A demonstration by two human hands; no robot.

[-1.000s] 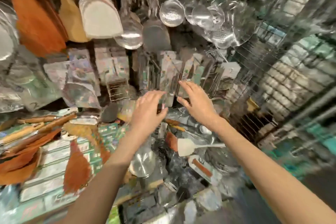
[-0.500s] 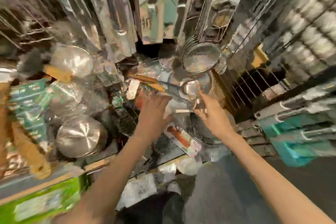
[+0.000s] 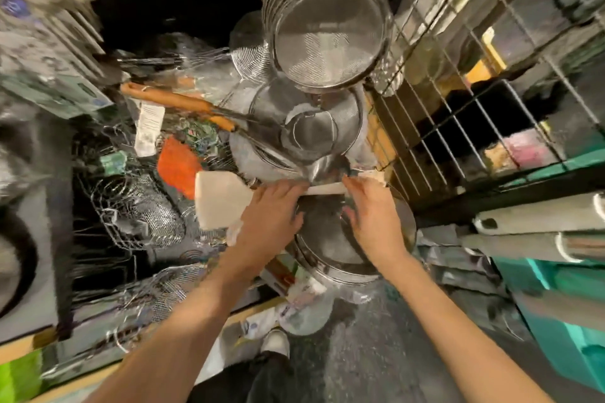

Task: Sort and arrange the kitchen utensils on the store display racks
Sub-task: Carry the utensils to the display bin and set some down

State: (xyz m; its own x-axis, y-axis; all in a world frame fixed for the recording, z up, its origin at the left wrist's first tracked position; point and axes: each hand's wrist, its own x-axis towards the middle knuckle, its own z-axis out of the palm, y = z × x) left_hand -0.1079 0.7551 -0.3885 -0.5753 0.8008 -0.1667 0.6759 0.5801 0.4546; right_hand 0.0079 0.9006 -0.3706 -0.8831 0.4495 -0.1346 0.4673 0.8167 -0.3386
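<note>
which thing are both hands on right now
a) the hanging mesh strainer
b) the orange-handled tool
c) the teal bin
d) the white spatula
d: the left hand is at the neck of the white spatula and the right hand is on its handle further along.

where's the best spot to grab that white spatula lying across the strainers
Grip the white spatula by its thin handle, coming from above. The handle lies level between the left hand and right hand, bare there, while the broad flat blade offers no pinch.
</note>
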